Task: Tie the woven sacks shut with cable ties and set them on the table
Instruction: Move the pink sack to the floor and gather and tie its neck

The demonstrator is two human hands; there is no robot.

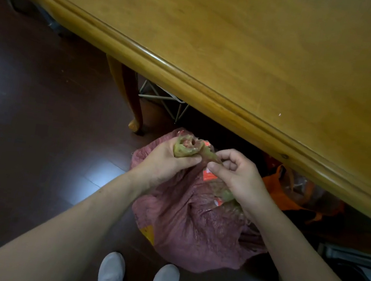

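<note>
Woven sack point(190, 232), on the floor point(38, 118) at 6 o'clock: left hand point(164, 163) grips the gathered neck point(185, 148) to keep it closed; right hand point(237, 174), at its 3 o'clock, pinches stray fabric inward.

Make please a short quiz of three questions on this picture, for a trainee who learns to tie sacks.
1. True or false: the pink woven sack already lies on the wooden table.
2. Which hand holds the bunched neck of the sack? A) the left hand B) the right hand C) neither hand
3. Fill in: the bag under the table's edge, right of the sack, is ___ in colour.

Key: 1 false, it stands on the dark floor. 2 A. 3 orange.
</note>
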